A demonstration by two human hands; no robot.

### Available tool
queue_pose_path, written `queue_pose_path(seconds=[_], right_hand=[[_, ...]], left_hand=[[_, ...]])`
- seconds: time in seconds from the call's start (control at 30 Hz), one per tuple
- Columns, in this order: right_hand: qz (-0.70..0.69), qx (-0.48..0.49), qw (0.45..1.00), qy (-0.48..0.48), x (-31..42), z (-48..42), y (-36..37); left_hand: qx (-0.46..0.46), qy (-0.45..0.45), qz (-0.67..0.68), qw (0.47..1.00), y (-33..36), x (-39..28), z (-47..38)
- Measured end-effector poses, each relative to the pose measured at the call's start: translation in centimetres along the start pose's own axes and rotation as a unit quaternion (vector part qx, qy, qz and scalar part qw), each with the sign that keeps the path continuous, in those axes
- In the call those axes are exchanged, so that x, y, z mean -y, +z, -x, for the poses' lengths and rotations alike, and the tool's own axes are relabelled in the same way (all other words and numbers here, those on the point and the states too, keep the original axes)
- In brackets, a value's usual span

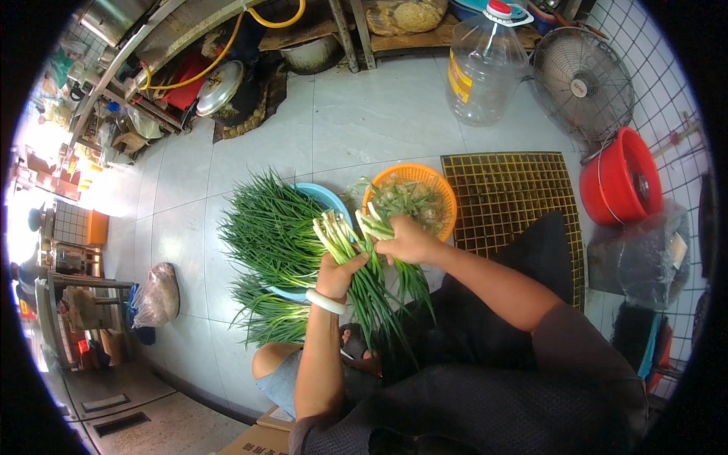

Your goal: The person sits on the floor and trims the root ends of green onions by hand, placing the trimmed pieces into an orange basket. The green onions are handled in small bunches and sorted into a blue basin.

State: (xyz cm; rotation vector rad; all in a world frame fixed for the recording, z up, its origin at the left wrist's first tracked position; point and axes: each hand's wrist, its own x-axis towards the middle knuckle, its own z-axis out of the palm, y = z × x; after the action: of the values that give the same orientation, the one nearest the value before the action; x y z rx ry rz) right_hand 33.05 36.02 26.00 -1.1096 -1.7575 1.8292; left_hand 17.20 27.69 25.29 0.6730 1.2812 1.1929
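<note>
My left hand (339, 274), with a pale bangle at its wrist, grips a bunch of green onions (364, 296), white ends up and dark leaves hanging over my lap. Close on its right, my right hand (406, 240) is closed around more green onion stalks (373, 223). Left of both hands, a light blue basin (325, 196) is heaped with green onions (267, 233), and another pile of them (276, 318) lies just below it. Behind my right hand stands an orange plastic colander (451, 196) with loose green leaves and pale trimmings inside.
A yellow-and-black grating (506, 199) lies right of the colander. Farther right are a red bucket (620, 176) and a round fan (583, 85). A large clear plastic jug (486, 74) stands beyond. Lidded pot (222, 91) and shelving are at the upper left; a plastic bag (158, 296) sits left.
</note>
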Motion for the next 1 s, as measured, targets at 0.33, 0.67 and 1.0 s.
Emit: queue_pose_path(seconds=[0.33, 0.67, 1.0], right_hand=[[-0.009, -0.005, 1.0, -0.017, -0.1, 0.4, 0.7], [-0.024, 0.094, 0.995, -0.012, 0.6, 0.4, -0.4], [0.3, 0.081, 0.935, -0.17, 1.4, 0.3, -1.7]], left_hand=[[0.036, -0.004, -0.008, 0.999, 0.3, 0.5, -0.1], [0.085, 0.008, -0.056, 0.995, 0.0, 0.0, 0.1], [0.07, -0.023, -0.114, 0.991, 0.0, 0.6, -0.1]])
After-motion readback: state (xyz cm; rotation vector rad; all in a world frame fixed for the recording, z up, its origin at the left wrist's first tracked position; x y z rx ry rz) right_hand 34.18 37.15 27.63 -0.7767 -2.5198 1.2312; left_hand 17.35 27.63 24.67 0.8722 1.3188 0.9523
